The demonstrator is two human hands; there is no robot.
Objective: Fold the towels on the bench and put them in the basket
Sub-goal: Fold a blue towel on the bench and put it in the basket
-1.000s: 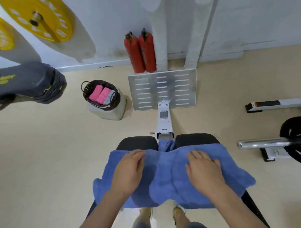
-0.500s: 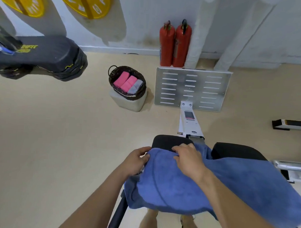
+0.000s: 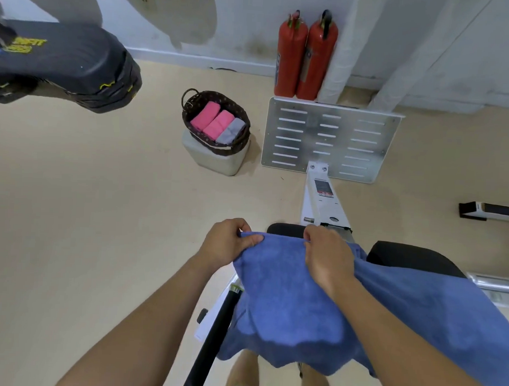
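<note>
Since the blue towel (image 3: 287,295) looks soft and floppy (light too), grab its corners; left hand (image 3: 225,243) and right hand (image 3: 329,259) pinch its far edge, over the left edge of the bench (image 3: 412,257).

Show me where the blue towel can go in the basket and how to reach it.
In the basket, two pink towels and a grey towel fill most of it; only a dark strip along the far rim is bare. Bare floor between basket and left hand is open. The footplate crowds its right.
</note>
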